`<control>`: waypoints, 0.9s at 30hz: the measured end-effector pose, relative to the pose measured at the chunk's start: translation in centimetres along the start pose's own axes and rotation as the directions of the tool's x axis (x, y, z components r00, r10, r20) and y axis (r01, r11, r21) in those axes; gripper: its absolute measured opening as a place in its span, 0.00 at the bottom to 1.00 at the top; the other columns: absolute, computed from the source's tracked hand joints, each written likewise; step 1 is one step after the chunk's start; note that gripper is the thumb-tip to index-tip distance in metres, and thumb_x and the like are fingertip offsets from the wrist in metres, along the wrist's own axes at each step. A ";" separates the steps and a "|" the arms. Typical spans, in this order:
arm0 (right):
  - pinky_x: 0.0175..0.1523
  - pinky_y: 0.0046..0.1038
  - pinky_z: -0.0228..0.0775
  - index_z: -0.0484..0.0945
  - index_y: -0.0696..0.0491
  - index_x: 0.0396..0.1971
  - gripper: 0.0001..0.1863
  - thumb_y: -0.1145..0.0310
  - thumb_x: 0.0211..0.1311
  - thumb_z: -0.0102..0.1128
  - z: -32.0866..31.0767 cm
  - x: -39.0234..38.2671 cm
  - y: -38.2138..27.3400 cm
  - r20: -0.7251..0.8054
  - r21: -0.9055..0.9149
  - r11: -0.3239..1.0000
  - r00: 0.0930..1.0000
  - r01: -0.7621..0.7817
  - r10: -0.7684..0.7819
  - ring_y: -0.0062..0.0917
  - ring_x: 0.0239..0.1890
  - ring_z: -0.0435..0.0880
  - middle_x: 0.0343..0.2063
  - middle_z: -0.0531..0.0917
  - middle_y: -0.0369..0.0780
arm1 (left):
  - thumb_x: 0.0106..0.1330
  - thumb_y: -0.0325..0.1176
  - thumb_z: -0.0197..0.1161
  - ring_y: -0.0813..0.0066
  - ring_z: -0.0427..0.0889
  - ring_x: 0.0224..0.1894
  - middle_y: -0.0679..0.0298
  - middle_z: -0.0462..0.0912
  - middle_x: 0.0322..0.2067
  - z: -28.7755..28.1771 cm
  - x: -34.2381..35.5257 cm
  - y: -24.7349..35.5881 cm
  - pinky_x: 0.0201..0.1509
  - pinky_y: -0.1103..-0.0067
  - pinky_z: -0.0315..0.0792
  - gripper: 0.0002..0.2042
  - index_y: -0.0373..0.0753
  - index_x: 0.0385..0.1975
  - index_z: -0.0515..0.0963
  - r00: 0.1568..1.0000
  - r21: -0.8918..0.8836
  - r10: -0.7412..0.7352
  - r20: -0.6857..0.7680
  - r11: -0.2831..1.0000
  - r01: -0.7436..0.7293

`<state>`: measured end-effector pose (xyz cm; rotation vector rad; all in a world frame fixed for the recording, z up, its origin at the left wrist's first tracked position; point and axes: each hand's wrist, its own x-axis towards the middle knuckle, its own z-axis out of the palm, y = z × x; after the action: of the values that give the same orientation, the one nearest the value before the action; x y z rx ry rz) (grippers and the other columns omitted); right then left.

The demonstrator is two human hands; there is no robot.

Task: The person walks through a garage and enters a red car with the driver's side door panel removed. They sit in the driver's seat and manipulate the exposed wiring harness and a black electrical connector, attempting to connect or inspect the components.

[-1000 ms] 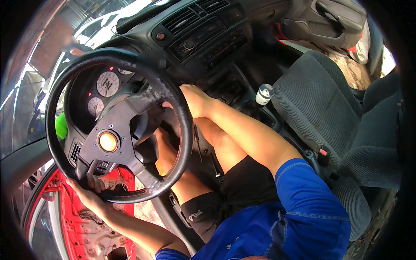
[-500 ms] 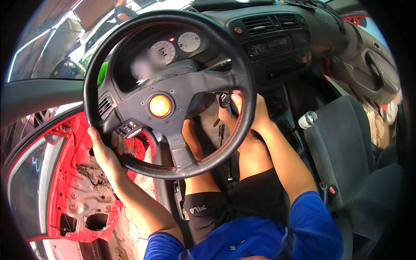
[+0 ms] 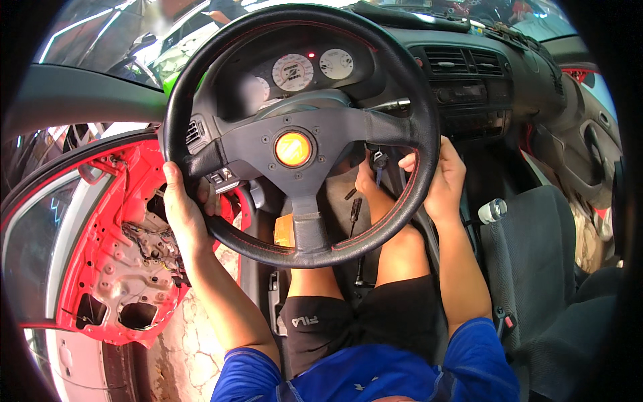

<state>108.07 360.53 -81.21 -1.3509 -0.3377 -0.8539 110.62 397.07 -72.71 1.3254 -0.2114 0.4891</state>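
Observation:
The black steering wheel [image 3: 422, 87] with red stitching and an orange centre button [image 3: 293, 149] fills the middle. My left hand [image 3: 187, 208] is closed round its left rim, some fingers behind it. My right hand [image 3: 443, 177] has curled fingers at the right rim, partly behind it; what it holds, if anything, is hidden. A key bunch [image 3: 380, 161] hangs just left of it below the spoke. Behind the wheel are white gauges [image 3: 293, 72] and a red light. Dark tools [image 3: 355, 213] lie in the footwell between my bare legs.
A stripped red door [image 3: 114, 268] stands open at left. At right are the centre console radio [image 3: 459, 92], silver gear knob [image 3: 492, 211], grey passenger seat [image 3: 536, 248] and far door [image 3: 596, 147]. Part of another person [image 3: 221, 12] shows through the windscreen.
My right hand has moved rightward from beside the keys to the wheel's right rim. My left hand stays on the rim. The head view has swung, shifting the wheel rightward in the picture.

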 end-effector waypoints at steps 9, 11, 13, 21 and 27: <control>0.30 0.20 0.76 0.77 0.63 0.56 0.30 0.47 0.81 0.47 1.5 0.9 -4.9 -0.030 0.096 0.994 0.998 -0.060 0.063 0.20 0.25 0.84 0.28 0.84 0.39 | 0.74 0.66 0.52 0.80 0.62 0.13 0.71 0.62 0.15 0.3 -0.1 0.0 0.18 0.80 0.59 0.30 0.42 0.26 0.68 1.000 0.034 0.002 -0.008 0.999 -0.002; 0.30 0.19 0.76 0.77 0.63 0.56 0.28 0.49 0.80 0.48 1.5 0.8 -4.9 -0.013 0.107 0.993 0.998 -0.054 0.056 0.20 0.25 0.83 0.28 0.84 0.39 | 0.74 0.67 0.53 0.81 0.61 0.14 0.72 0.62 0.16 0.4 -0.4 0.2 0.18 0.81 0.58 0.29 0.42 0.28 0.69 0.999 0.049 0.017 -0.034 0.999 -0.015; 0.28 0.21 0.76 0.79 0.61 0.52 0.22 0.55 0.80 0.54 1.3 1.1 -4.3 -0.009 0.199 0.980 1.000 -0.018 0.020 0.17 0.23 0.82 0.29 0.85 0.38 | 0.74 0.66 0.53 0.83 0.61 0.14 0.73 0.60 0.16 0.3 -0.3 0.1 0.18 0.82 0.56 0.29 0.42 0.30 0.70 1.000 0.015 0.007 -0.020 1.000 -0.006; 0.29 0.20 0.76 0.79 0.62 0.52 0.23 0.55 0.79 0.54 1.1 0.9 -5.1 -0.002 0.203 0.978 0.998 -0.056 0.057 0.17 0.23 0.82 0.29 0.85 0.38 | 0.73 0.67 0.54 0.81 0.61 0.13 0.72 0.60 0.15 0.4 -0.2 -0.1 0.17 0.80 0.58 0.29 0.43 0.28 0.68 0.999 -0.023 -0.029 -0.027 0.999 0.028; 0.28 0.21 0.76 0.77 0.63 0.54 0.26 0.52 0.80 0.50 0.9 1.4 -4.0 -0.003 0.133 0.990 0.999 -0.045 0.045 0.21 0.22 0.82 0.28 0.84 0.40 | 0.74 0.64 0.55 0.83 0.59 0.15 0.74 0.60 0.16 0.1 0.3 -0.7 0.18 0.81 0.53 0.26 0.44 0.31 0.71 0.999 -0.034 -0.025 -0.040 0.999 0.024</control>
<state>106.43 360.91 -77.21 -1.2274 -0.3519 -0.7843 111.23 396.91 -73.17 1.2834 -0.1692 0.4893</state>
